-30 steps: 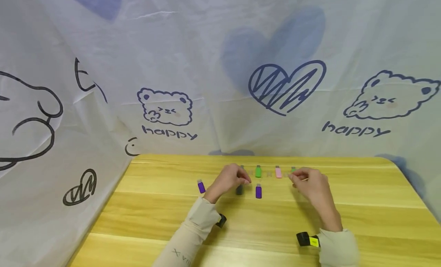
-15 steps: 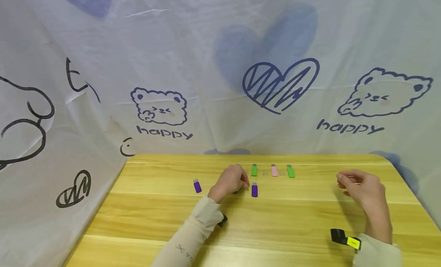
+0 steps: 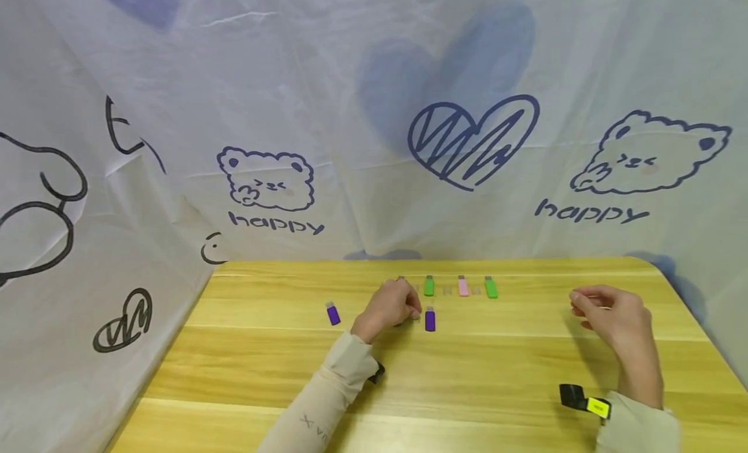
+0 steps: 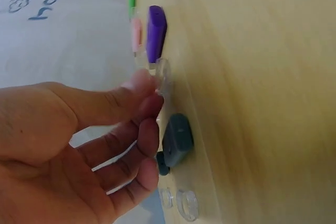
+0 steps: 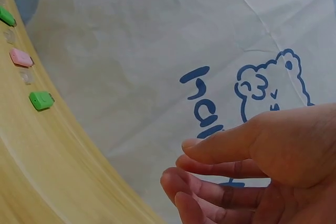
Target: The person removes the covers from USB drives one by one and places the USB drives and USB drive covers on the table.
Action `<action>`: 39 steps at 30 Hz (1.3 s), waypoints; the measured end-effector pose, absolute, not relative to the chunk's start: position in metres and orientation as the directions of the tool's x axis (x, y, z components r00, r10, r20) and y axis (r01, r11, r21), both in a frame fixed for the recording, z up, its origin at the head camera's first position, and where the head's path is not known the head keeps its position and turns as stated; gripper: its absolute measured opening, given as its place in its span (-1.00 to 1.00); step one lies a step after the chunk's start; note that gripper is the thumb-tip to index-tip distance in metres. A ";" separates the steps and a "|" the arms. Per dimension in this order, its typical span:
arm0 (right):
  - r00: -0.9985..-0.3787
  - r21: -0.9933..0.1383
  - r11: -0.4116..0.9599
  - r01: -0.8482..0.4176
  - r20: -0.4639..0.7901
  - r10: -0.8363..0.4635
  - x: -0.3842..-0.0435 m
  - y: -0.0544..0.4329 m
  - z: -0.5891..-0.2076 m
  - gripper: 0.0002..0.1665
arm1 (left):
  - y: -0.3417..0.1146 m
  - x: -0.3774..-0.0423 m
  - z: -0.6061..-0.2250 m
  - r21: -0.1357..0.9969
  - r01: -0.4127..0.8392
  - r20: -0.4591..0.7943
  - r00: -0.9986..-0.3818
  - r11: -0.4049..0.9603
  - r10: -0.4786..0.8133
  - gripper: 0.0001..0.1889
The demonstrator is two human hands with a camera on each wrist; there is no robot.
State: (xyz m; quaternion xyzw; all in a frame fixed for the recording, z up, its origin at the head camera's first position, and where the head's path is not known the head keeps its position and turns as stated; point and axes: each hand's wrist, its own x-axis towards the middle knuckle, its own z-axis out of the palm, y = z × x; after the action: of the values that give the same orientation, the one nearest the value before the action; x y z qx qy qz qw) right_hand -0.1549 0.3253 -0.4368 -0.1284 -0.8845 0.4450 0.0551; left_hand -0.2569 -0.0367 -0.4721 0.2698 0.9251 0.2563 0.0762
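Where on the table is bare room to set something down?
Between the rightmost green USB stick and the right hand, and between the beige sleeves. It's crowded around the left hand, with USB sticks and clear caps.

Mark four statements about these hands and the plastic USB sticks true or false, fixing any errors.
The pink rectangular plastic USB stick lies between a green rectangular plastic USB stick and another green one. True.
The bare right hand grips the pink stick. False: it appears empty.
The bare left hand is at a small clear plastic piece. True.
Both purple rectangular plastic USB sticks lie right of the left hand. False: one purple stick lies left of it, the other right.
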 end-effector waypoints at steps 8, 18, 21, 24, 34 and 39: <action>-0.970 -0.788 0.595 0.158 -0.011 0.243 -0.157 0.318 -0.437 -0.47 | -0.070 -0.248 -0.453 0.691 0.363 0.029 -0.878 0.626 0.478 -0.86; -0.977 -0.746 0.658 0.108 0.041 0.207 -0.162 0.304 -0.435 -0.48 | -0.119 -0.232 -0.431 0.838 0.277 0.105 -0.927 0.470 0.359 -0.83; -0.980 -0.746 0.660 0.083 0.058 0.189 -0.163 0.297 -0.435 -0.49 | -0.129 -0.228 -0.430 0.863 0.268 0.114 -0.929 0.428 0.352 -0.83; -0.982 -0.730 0.682 0.051 0.088 0.167 -0.165 0.290 -0.436 -0.52 | -0.137 -0.225 -0.429 0.873 0.263 0.119 -0.932 0.411 0.343 -0.83; -0.992 -0.687 0.726 -0.032 0.109 0.059 -0.168 0.272 -0.438 -0.53 | -0.158 -0.221 -0.429 0.908 0.221 0.126 -0.955 0.356 0.270 -0.81; -0.981 -0.693 0.710 -0.123 0.191 0.016 -0.173 0.263 -0.433 -0.58 | -0.164 -0.224 -0.427 0.918 0.210 0.137 -0.964 0.337 0.226 -0.82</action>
State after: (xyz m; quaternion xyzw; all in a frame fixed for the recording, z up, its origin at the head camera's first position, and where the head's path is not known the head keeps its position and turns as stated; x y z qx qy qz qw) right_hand -0.1726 0.2633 -0.4328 0.0292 -0.9202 0.3795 0.0919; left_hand -0.2242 -0.1645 -0.4268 0.1331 0.8177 0.5600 0.0072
